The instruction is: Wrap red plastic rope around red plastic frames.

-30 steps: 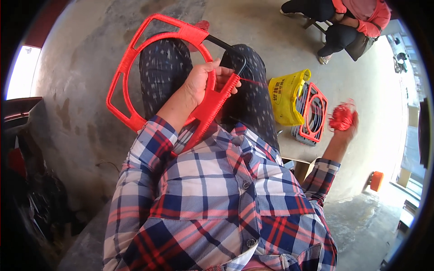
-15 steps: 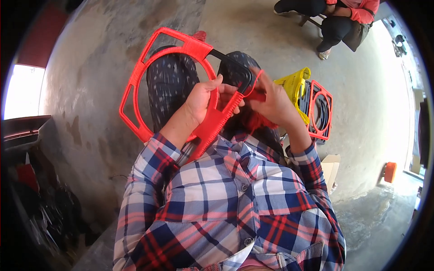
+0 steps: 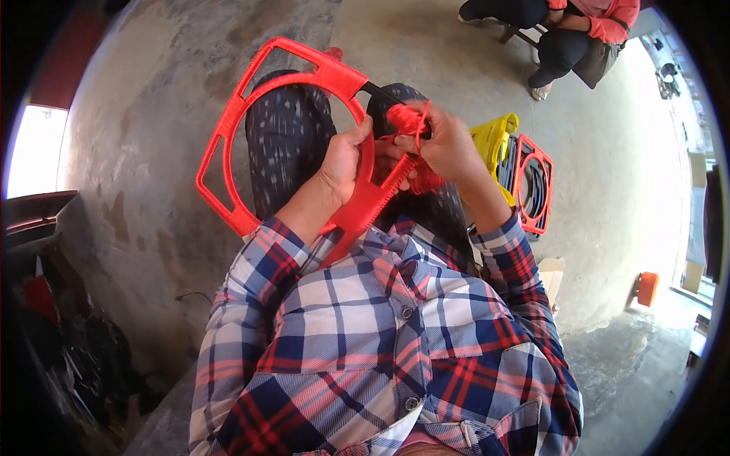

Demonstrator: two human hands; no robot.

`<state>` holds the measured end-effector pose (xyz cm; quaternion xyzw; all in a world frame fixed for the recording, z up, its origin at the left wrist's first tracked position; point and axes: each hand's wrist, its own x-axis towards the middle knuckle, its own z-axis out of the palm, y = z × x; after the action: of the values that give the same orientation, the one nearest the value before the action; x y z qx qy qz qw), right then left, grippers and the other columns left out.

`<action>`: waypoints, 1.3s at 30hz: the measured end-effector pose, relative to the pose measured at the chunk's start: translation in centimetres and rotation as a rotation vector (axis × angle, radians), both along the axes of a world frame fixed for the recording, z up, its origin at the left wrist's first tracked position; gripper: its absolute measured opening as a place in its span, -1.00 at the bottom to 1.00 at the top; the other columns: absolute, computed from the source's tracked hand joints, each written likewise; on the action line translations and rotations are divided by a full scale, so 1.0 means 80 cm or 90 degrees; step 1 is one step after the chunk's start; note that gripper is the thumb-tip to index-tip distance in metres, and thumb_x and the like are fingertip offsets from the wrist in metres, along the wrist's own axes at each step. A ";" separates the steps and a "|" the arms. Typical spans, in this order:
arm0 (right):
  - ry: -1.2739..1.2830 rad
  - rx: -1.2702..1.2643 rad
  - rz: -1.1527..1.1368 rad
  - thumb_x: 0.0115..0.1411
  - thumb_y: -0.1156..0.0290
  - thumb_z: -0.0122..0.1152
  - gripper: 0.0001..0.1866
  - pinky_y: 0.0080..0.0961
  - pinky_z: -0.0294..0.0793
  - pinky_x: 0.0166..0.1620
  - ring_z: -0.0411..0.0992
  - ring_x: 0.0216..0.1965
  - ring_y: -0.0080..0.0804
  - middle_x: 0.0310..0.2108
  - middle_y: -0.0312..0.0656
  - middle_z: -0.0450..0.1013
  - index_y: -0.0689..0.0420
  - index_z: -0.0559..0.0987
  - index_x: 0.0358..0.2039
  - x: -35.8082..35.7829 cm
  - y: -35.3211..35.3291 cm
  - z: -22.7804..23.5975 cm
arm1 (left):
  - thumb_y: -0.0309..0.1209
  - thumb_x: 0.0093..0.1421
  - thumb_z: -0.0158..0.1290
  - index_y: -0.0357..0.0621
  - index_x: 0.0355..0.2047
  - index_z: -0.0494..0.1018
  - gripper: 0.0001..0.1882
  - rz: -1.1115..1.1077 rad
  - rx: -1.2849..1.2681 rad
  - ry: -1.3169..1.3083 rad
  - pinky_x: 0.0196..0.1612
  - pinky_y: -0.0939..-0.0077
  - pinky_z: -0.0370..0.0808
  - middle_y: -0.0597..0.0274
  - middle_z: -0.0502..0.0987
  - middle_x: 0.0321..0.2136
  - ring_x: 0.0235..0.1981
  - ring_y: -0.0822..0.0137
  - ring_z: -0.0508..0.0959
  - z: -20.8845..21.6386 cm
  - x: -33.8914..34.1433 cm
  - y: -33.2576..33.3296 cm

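Observation:
Over my lap is a flat frame [image 3: 340, 79] with a large round opening, mostly wrapped in tightly wound red cord. One corner, a bare bar [image 3: 378, 93], still shows black. My left hand [image 3: 342, 166] is closed around the inner ring, thumb on top and fingertips partly hidden behind the frame. At the black corner my right hand [image 3: 450, 144] is closed on a small bundle of red cord [image 3: 405, 118], with a strand passing by its fingers. More loose red cord [image 3: 428, 181] hangs below that hand, near my right knee.
To the right, a yellow bag [image 3: 490, 148] lies against a stack of black frames, with a red-wrapped frame [image 3: 534, 185] on its side. A seated person [image 3: 582, 38] is at the far right. Cardboard [image 3: 550, 277] and an orange object [image 3: 647, 289] lie on the floor. A dark pile [image 3: 99, 342] is at left.
My right hand has moved slightly up and left across the black corner, bringing the red cord bundle over the bar. My left hand keeps its grip on the ring.

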<state>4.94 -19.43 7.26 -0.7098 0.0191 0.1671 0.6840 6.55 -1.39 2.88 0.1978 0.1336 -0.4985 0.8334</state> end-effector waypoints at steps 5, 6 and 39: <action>-0.316 0.093 -0.310 0.09 0.44 0.37 -0.63 -0.61 0.47 -0.18 0.45 -0.26 -0.62 -0.30 -0.28 0.51 0.29 0.51 -0.11 -0.010 0.000 0.020 | 0.24 0.26 -0.31 -0.42 -0.11 0.44 -0.18 -0.017 -0.045 -0.083 -0.22 0.15 0.54 -0.23 0.56 -0.32 -0.36 -0.09 0.58 0.000 0.004 0.001; -0.325 0.069 -0.336 0.07 0.43 0.35 -0.73 -0.66 0.43 -0.25 0.42 -0.35 -0.67 -0.39 -0.28 0.51 0.28 0.55 -0.26 -0.010 -0.010 0.037 | 0.24 0.26 -0.31 -0.42 -0.11 0.44 -0.18 -0.008 -0.046 -0.083 -0.22 0.15 0.54 -0.23 0.56 -0.32 -0.36 -0.09 0.58 0.001 0.004 0.003; 0.039 0.303 -0.532 0.26 0.34 -0.04 -0.75 -0.29 0.50 -0.07 0.48 -0.17 -0.26 -0.22 -0.13 0.49 0.23 0.44 -0.15 -0.124 -0.225 -0.154 | 0.16 0.21 -0.12 -0.31 -0.06 0.36 -0.31 0.003 0.036 -0.119 -0.22 0.20 0.51 -0.15 0.54 -0.27 -0.30 0.04 0.56 -0.025 0.012 0.032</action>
<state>-4.99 -37.40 -5.04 -0.4601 0.2842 -0.1015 0.8350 7.51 1.18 0.91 0.2664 0.0699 -0.4720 0.8375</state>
